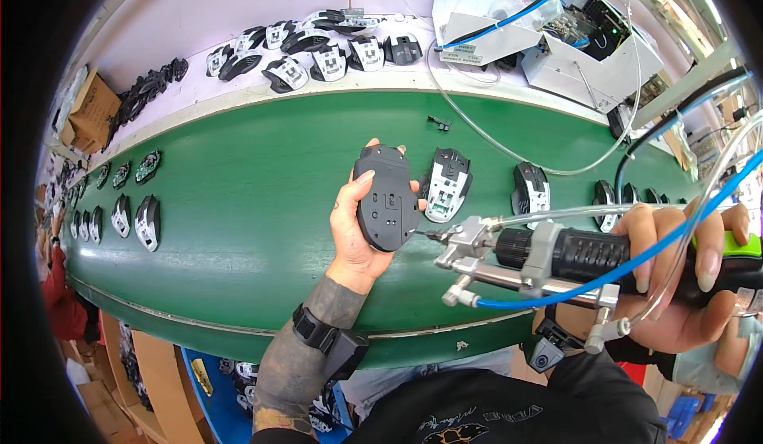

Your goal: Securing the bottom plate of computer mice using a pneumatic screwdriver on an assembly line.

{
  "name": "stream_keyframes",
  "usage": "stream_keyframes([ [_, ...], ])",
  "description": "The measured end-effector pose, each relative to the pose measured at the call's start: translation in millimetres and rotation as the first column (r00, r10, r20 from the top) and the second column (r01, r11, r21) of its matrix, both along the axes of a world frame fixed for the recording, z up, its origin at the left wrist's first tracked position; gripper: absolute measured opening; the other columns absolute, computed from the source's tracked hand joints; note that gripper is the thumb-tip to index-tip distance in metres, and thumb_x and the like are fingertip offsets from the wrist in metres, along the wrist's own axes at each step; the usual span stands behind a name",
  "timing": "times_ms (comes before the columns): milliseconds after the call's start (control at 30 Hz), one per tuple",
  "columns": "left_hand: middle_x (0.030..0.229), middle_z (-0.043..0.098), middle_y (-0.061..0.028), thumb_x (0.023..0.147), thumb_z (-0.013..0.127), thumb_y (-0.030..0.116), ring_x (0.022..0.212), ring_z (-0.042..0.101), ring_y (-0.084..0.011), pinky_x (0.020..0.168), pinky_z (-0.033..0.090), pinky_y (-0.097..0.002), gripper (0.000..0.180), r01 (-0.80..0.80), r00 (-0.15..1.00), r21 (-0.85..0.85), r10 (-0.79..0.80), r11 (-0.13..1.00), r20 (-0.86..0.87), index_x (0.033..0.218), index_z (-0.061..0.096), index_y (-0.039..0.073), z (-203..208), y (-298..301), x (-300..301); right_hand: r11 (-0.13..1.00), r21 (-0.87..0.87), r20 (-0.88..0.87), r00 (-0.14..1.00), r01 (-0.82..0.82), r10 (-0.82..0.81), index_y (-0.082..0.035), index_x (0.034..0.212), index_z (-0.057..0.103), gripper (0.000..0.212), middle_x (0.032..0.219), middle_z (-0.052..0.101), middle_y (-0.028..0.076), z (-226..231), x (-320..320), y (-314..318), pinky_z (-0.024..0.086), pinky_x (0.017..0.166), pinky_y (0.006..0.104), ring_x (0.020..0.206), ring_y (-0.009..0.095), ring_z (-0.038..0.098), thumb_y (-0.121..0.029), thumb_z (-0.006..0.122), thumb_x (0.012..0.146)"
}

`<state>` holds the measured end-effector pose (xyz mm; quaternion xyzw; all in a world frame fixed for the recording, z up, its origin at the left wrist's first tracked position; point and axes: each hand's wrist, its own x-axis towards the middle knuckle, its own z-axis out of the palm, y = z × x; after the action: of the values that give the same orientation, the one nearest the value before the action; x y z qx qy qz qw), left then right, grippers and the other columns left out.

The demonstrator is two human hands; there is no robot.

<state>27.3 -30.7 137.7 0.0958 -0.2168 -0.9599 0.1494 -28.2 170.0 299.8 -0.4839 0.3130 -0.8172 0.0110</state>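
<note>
Black mouse (387, 205), inverted, is resting centrally in the left hand (354, 241), fingers curling round it; toward four o'clock, the right hand (675, 325) is clasping a screwdriver (584, 255); at seven, a blue bin (210, 412) is holding mouse parts (246, 379); at two, a white case (568, 82) is housing circuitry (598, 24).

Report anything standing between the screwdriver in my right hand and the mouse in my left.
Nothing visible is in the way. The screwdriver in the right hand has its tip at the lower right edge of the mouse in the left hand; whether they touch is unclear. The blue hose runs clear of that spot.
</note>
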Motion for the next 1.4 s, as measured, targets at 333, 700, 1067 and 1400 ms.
stream_keyframes([
  [333,0.135,0.046,-0.0147,0.086,0.051,0.032,0.094,0.061,-0.0268,0.078,0.054,-0.0466,0.057,0.004,0.999,-0.025,-0.005,1.0,-0.045,0.139,0.039,0.015,3.5,0.3,5.3,1.0,-0.007,0.074,0.997,-0.029,0.029,-0.01,0.119,0.039,0.046,0.084,0.054,-0.002,-3.2,5.9,-14.6,0.042,0.056,0.0246,0.054,0.008,0.049,-0.021,0.068,0.085],
  [700,0.122,0.051,-0.0107,0.09,0.052,0.027,0.091,0.06,-0.0236,0.077,0.055,-0.0434,0.057,-0.109,0.976,-0.104,0.126,0.989,0.176,0.142,0.035,0.014,-5.5,-1.3,-1.2,0.991,0.116,0.184,0.979,0.07,-0.091,-0.012,0.134,0.033,0.061,0.092,0.055,0.003,5.4,13.6,3.2,0.049,0.064,0.0315,0.059,0.013,0.055,-0.024,0.07,0.088],
  [1067,0.121,0.05,-0.0122,0.087,0.053,0.025,0.091,0.061,-0.0247,0.075,0.057,-0.0415,0.058,0.053,0.987,-0.05,-0.045,0.997,0.153,0.141,0.037,0.012,-4.1,12.9,-2.0,0.995,0.019,0.206,0.974,-0.1,0.094,-0.014,0.097,0.045,0.036,0.072,0.051,-0.005,6.8,7.9,3.8,0.04,0.062,0.0207,0.056,0.008,0.05,-0.017,0.077,0.08],
  [1400,0.127,0.049,-0.0132,0.086,0.052,0.024,0.094,0.062,-0.0265,0.072,0.059,-0.0409,0.057,0.107,0.993,0.032,-0.108,0.994,0.041,0.14,0.037,0.011,-5.7,19.3,2.4,0.979,0.082,0.196,0.966,-0.189,0.17,-0.014,0.097,0.045,0.032,0.072,0.051,-0.004,2.7,8.5,8.5,0.044,0.065,0.02,0.064,0.009,0.052,-0.017,0.073,0.083],
])
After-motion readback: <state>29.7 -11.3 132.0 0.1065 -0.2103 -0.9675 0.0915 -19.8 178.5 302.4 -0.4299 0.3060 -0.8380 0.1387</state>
